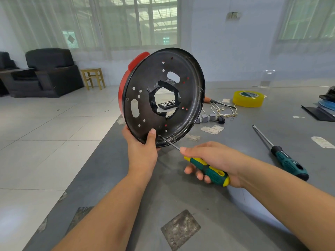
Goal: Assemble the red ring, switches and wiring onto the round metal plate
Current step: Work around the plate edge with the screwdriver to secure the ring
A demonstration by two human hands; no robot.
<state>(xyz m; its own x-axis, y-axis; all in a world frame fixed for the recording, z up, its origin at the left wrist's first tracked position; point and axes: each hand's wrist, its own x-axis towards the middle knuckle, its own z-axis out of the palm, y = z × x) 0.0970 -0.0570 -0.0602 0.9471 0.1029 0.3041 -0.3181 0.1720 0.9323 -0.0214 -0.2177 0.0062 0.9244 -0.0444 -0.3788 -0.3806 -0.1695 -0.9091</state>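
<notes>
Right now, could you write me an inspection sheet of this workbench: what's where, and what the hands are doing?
Surface: grey table, patches of worn tape residue.
Job's things: round metal plate held upright, red ring behind it; switches lie on the table.
Clutter: yellow tape roll, spare screwdriver, paper scraps.
Hands: left hand grips the plate's lower rim; right hand holds a screwdriver, tip at the plate's lower edge.
Cables: white wiring loose beside the switches.
Surroundings: tiled floor, black armchair, wooden stool, windows.

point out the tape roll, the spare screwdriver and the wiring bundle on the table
tape roll (pixel 248 101): head view, yellow outer wall
spare screwdriver (pixel 288 163): head view, green handle
wiring bundle (pixel 223 111): head view, white wires
</notes>
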